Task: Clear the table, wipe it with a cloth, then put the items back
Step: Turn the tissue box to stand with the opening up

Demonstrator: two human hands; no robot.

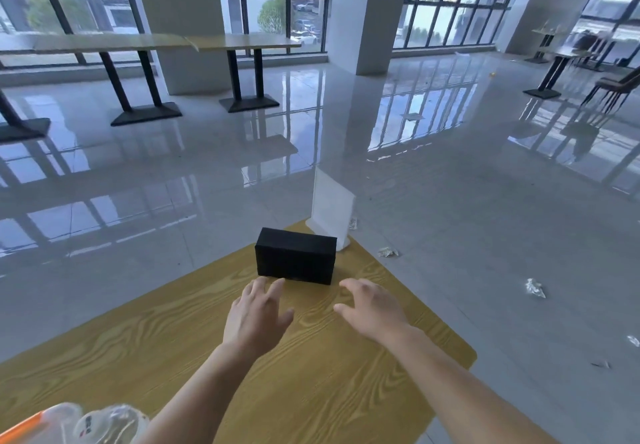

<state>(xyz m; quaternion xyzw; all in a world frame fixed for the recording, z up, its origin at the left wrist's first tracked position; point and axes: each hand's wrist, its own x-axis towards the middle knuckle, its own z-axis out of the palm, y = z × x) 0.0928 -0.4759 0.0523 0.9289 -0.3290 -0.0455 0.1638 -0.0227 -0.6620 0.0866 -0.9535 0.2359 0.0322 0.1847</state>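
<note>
Two grips are in view, and both are empty.

Left grip (258, 312): wide, with the fingers spread and nearly straight, holding nothing. Its fingertips lie at the foot of the near face of the black box (296, 260), toward the box's left end. Contact cannot be confirmed.

Right grip (374, 308): wide, with the fingers spread and loosely curved, holding nothing. Its fingertips are just beside the box's near right corner, with a sliver of table (138, 350) showing between.

The black box stands on the table near its far corner, directly ahead of both grips. Its long axis runs left to right, across the line of the forearms, so each grip faces one short end. The left grip is judged marginally the nearer.

A clear sign holder (330, 208) stands upright behind the box's right end, at the table's corner (whether it touches the box cannot be told). Clear plastic bottles (107, 423) sit at the near left, partly cut off by the frame.

Judgement: this is the clearing stage, and the box is not yet lifted. The next move calls for the grips to part slightly and close on the two short ends. The risk is that a forward push drives the box into the sign holder, which stands close to the table's edge.
</note>
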